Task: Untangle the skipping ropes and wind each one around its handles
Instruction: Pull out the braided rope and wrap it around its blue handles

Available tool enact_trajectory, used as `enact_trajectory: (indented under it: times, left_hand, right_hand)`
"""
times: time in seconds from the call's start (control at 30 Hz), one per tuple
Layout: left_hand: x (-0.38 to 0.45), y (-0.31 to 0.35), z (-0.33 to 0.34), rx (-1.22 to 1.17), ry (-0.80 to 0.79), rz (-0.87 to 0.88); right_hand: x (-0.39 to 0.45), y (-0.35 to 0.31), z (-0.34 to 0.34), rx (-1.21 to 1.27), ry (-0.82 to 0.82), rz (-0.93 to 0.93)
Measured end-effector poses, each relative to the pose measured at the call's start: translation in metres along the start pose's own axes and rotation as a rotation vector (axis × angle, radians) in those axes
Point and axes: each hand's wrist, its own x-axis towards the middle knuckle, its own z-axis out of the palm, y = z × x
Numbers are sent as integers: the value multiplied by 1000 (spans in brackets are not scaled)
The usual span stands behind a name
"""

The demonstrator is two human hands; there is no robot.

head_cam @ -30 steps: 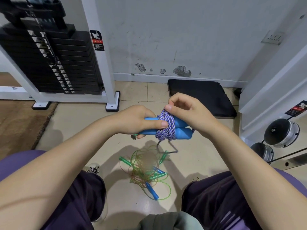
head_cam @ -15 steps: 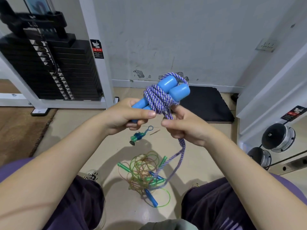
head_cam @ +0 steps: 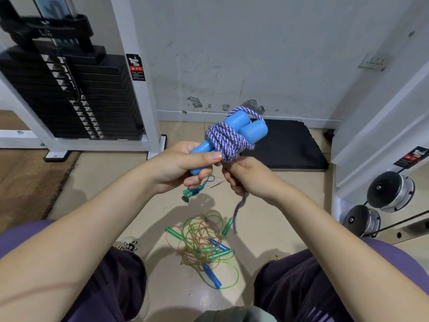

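The black weight stack in its white steel frame fills the upper left of the frame; the black foam mat lies right of centre against the wall. Both sit as in the earlier frame. Two round metal dumbbell ends show at the right edge, partly cut off.

The left hand holds the two light-blue plastic handles at frame centre, fingers clenched round their lower ends, thumb pressed on the coil; they tilt up and right, as before. The purple-and-white braided rope is wound round them. The right hand, just below the coil, grips the loose tail, which hangs shorter than half a second ago; its end is blurred.

The tangle of thin green and orange plastic ropes with green and blue handles lies on the floor at lower centre, unmoved. A small teal object below the left hand is hard to identify.
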Motion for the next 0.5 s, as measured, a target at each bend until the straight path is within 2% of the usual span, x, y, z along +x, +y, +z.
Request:
enact_trajectory:
  times: [0.1,0.2,0.37,0.5]
  left_hand:
    - [1,-1,5,-22,-27,4]
    - [4,1,1,-50,20,26]
    - [9,1,-11,143,279,20]
    - [11,-2,-20,240,408,7]
  right_hand:
    - [-1,0,2,-30,-30,18]
    - [-4,-4,3,-2,-36,-15]
    - [-5,-5,-1,-88,4,-74]
    - [-8,-7,-10,-164,58,-115]
